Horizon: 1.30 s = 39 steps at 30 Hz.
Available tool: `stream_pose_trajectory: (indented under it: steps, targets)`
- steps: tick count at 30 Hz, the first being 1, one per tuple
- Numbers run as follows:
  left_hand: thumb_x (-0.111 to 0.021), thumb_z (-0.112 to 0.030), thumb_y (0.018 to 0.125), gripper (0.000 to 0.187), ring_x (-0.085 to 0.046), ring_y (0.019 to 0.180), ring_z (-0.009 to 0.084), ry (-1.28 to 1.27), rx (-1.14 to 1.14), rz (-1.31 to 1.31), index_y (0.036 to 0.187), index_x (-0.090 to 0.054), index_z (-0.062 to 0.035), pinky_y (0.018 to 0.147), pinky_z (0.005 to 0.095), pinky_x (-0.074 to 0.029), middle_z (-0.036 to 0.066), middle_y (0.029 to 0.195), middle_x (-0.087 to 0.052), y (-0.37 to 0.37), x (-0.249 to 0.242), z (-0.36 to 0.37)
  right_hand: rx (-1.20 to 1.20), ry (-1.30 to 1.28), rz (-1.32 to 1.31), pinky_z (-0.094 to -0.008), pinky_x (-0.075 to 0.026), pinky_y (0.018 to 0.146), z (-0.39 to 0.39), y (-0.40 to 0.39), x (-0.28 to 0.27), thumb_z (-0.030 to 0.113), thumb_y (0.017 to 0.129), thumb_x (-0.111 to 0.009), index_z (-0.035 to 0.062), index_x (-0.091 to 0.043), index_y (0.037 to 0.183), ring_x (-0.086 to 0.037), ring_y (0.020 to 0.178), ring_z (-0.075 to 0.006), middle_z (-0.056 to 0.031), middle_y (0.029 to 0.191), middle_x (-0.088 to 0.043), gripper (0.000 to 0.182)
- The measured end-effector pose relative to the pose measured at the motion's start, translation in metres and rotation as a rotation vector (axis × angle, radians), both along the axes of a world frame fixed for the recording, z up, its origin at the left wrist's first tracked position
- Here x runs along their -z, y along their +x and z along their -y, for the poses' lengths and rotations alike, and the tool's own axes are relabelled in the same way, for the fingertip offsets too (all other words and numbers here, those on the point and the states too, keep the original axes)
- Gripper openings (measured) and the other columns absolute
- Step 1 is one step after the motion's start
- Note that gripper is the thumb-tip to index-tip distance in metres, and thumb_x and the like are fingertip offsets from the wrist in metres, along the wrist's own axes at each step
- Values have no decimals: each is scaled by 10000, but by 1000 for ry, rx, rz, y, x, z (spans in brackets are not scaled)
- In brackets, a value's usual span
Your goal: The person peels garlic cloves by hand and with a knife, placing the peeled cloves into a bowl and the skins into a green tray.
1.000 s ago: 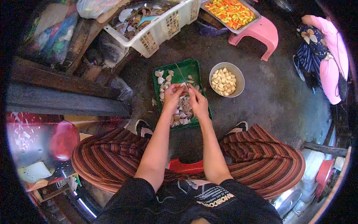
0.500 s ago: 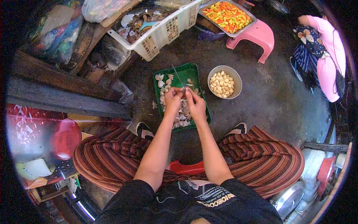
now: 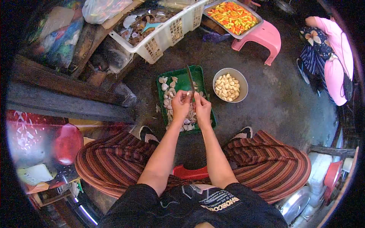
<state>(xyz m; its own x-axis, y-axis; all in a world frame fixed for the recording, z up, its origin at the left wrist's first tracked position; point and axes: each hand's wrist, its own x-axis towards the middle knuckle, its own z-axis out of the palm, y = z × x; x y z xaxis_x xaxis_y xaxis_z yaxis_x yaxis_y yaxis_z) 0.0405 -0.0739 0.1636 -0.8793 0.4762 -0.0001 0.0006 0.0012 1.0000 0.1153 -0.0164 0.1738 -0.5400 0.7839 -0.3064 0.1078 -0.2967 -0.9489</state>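
Note:
Over the green tray (image 3: 181, 75), my right hand (image 3: 202, 108) grips a knife (image 3: 190, 79), its thin blade pointing away from me. My left hand (image 3: 181, 105) is closed in a pinch around a small pale garlic clove (image 3: 189, 93), close beside the blade. Unpeeled garlic (image 3: 166, 101) and loose skins lie in the tray, partly hidden beneath my hands. To the right of the tray stands a metal bowl (image 3: 245, 91) holding peeled garlic cloves (image 3: 227, 87).
A white plastic basket (image 3: 154, 51) with scraps stands at the upper left. Beyond the bowl, a tray of red and yellow chillies (image 3: 232, 17) rests by a pink stool (image 3: 268, 36). Another person (image 3: 334, 57) is at the far right. Metal lids (image 3: 296, 203) lie at lower right.
The knife has turned from slanting left to nearly upright in the view, its blade showing broader. My hands have shifted slightly, with the right one lower and closer to the left.

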Motion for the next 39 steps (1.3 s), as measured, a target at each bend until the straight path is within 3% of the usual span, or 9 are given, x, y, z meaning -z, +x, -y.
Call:
stream_pose_trajectory:
  steps: [3, 7, 11, 19, 21, 25, 31, 36, 39]
  targets:
    - [-609, -64, 862, 75, -568, 669, 89, 24, 12, 85, 842, -553, -18, 607, 225, -464, 28, 766, -609, -6, 1, 1, -67, -211, -86, -204, -317, 452, -4, 3, -2, 386, 889, -578, 70, -659, 1089, -408, 490, -30, 54, 567, -485, 383]
    - [-602, -52, 859, 68, -583, 665, 114, 22, 19, 183, 861, -543, -16, 602, 241, -479, 47, 771, -611, -13, -5, 0, -153, -213, -117, -200, -305, 448, -7, 6, 1, 388, 899, -560, 93, -640, 1130, -399, 492, -28, 59, 573, -465, 383]
    - [-624, -59, 837, 72, -596, 744, 109, -62, 10, 178, 883, -589, -15, 665, 247, -494, 62, 837, -640, -9, -14, 2, -168, -28, -45, -204, -329, 471, -4, 8, -5, 393, 912, -532, 95, -616, 1170, -418, 509, -33, 53, 587, -486, 403]
    - [-620, -63, 841, 83, -577, 681, 103, -41, -16, 70, 850, -555, -13, 614, 248, -473, 52, 771, -617, -10, -3, -1, -201, 107, 80, -249, -411, 541, -6, 8, -2, 432, 910, -504, 149, -601, 1200, -497, 564, -73, -11, 604, -542, 417]
    - [-618, -68, 841, 106, -572, 637, 104, -69, -18, 1, 823, -530, -12, 580, 248, -464, 51, 731, -603, -11, -3, -2, -168, 136, -8, -203, -294, 453, -3, 5, 3, 369, 925, -519, 55, -571, 1217, -387, 511, -37, 51, 582, -430, 431]
    - [-620, -74, 841, 109, -564, 633, 97, -63, -54, 29, 808, -537, -11, 578, 248, -459, 46, 716, -604, -8, -14, -4, -155, 101, -31, -197, -292, 458, 0, 5, 2, 351, 925, -526, 63, -574, 1218, -381, 516, -32, 57, 590, -432, 414]
    - [-629, -63, 837, 99, -552, 650, 76, -48, -52, -1, 807, -546, -17, 594, 231, -455, 27, 729, -606, -2, -3, -6, -17, 348, -14, -195, -281, 458, 0, -3, 17, 341, 915, -550, 39, -608, 1168, -363, 510, -27, 68, 583, -428, 397]
    - [-629, -60, 843, 100, -553, 664, 73, -4, -26, 72, 809, -545, -19, 607, 227, -455, 18, 733, -601, -3, -8, -4, -64, -35, -45, -203, -276, 445, -3, 3, -6, 349, 901, -573, 37, -655, 1071, -370, 489, -28, 61, 560, -447, 365]
    - [-630, -70, 850, 106, -553, 665, 71, 0, -6, 81, 813, -544, -19, 604, 226, -451, 17, 729, -598, -5, -14, -2, -63, -59, -43, -206, -272, 438, -4, 1, -6, 361, 892, -583, 44, -671, 1007, -374, 484, -28, 59, 558, -452, 348]
